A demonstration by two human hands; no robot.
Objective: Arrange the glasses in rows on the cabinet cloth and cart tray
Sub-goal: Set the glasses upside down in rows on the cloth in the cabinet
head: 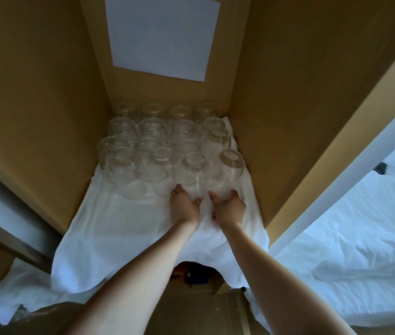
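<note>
— What was nearest the camera?
— Two bare forearms reaching into the cabinet [46,93]. Under them the white cloth [119,226] covered the shelf and hung over its front edge in folds.

— And the hands?
— Side by side at the front row, right of centre. The left hand [184,205] curled its thumb and fingers round the mouth end of the inner glass [191,171]. The right hand [229,206] gripped the corner glass [230,169] the same way, just beside the cabinet's right wall. The two hands were close but apart.

— Which way did those glasses point?
— Bases up, mouths down at the cloth. Their long axes ran roughly upright, with the bases leaning away from the camera. I couldn't tell whether the rims were touching the cloth.

— The others?
— The rows of glasses [153,126] stood behind and to the left, four across, all clear and upside down, packed close together right up to the back wall.

— Any writing?
— A white sheet of paper [162,37] hung on the back wall. It looked blank, and nothing on it could be read.

— And the room?
— The cabinet was tan wood inside. To its right, past a white frame, lay a bed [360,238] with rumpled white sheets in dim bluish light.
</note>
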